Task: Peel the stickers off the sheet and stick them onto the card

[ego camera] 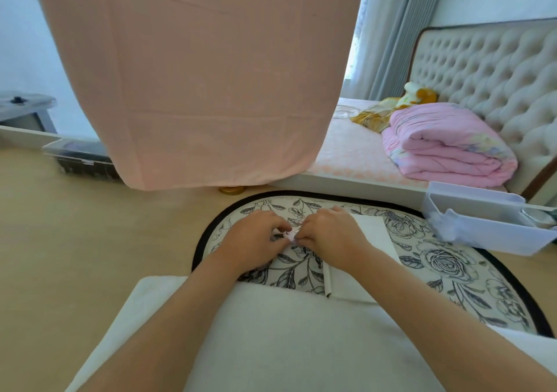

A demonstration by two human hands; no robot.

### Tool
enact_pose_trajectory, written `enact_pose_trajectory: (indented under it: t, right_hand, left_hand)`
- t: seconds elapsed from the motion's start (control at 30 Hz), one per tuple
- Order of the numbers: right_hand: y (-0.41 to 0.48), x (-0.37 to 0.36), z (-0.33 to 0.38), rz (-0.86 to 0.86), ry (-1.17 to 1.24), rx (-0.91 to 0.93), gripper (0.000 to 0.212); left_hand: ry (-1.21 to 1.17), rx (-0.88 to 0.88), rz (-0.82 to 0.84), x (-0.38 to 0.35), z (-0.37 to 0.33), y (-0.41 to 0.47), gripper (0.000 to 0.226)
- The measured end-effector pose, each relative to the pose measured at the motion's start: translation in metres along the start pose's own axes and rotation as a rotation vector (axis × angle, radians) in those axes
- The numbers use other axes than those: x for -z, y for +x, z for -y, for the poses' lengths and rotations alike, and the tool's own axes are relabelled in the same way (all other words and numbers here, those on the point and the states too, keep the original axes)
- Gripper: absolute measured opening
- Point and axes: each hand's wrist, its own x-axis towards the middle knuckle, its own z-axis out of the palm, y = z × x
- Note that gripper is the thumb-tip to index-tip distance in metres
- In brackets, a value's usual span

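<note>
Pinching the small pink sticker sheet (287, 236) between curled fingertips above the flowered mat (452, 265), the left hand (256, 238) and right hand (328, 235) should, I'd judge, lift one corner slowly without creasing; the white card (373, 241) lies just beneath the right wrist.

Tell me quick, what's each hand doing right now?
Left hand: fingers pinch the small pink sticker sheet.
Right hand: fingers pinch the same sheet from the other side.

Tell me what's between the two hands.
Head view: a small pink-white sticker piece, pinched by the left hand and right hand, over the floral mat.
</note>
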Motion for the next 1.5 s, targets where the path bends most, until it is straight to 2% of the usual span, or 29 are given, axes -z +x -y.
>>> enact_pose_trajectory:
  t: [0.13,0.27,0.33,0.4,0.53,0.6,0.7,0.8,0.87,0.97,1.03,1.13,1.27,1.5]
  right_hand:
    - [-0.003,0.001,0.009,-0.044,0.132,-0.093,0.018]
    - [-0.011,0.008,0.018,-0.341,0.133,-0.166,0.009]
    - [-0.017,0.011,0.022,-0.378,0.156,-0.164,0.01]
    - [-0.024,0.013,0.024,-0.376,0.203,-0.176,0.013]
    - [-0.036,0.011,0.019,-0.317,0.431,-0.217,0.017]
    - [-0.044,0.012,0.016,-0.387,0.402,-0.176,0.014]
    - [-0.057,0.017,0.009,-0.489,0.297,-0.135,0.013]
    - [-0.067,0.018,-0.004,-0.466,0.315,-0.163,0.022]
    - [-0.072,0.022,-0.015,-0.407,0.422,-0.205,0.03]
    - [-0.08,0.03,-0.032,-0.278,0.756,-0.378,0.037]
    - [-0.086,0.031,-0.043,-0.284,0.948,-0.512,0.026]
    - [-0.092,0.03,-0.057,-0.313,1.08,-0.635,0.01]
    - [-0.097,0.027,-0.067,-0.32,1.237,-0.745,0.006]
    - [-0.096,0.03,-0.062,-0.247,1.266,-0.715,0.004]
  left_hand:
    - [-0.058,0.054,-0.018,0.003,0.0,-0.011,0.016]
    - [-0.386,0.251,-0.055,0.016,-0.014,-0.012,0.018]
    - [-0.664,0.355,-0.045,0.021,-0.021,-0.011,0.014]
    - [-0.829,0.407,-0.056,0.025,-0.026,-0.011,0.007]
    - [-0.902,0.487,-0.046,0.024,-0.032,-0.011,0.013]
    - [-0.968,0.508,0.007,0.022,-0.037,-0.01,0.014]
    - [-0.878,0.468,0.109,0.019,-0.051,-0.009,0.014]
    - [-0.85,0.449,0.14,0.012,-0.07,-0.005,0.009]
    - [-0.856,0.456,0.108,0.005,-0.081,0.004,0.008]
    - [-0.794,0.386,0.047,-0.006,-0.096,0.019,0.006]
    - [-0.762,0.32,0.01,-0.015,-0.105,0.03,0.004]
    - [-0.735,0.249,-0.008,-0.03,-0.119,0.044,0.004]
    - [-0.728,0.205,-0.052,-0.049,-0.124,0.05,0.009]
    - [-0.639,0.107,-0.184,-0.061,-0.107,0.044,0.013]
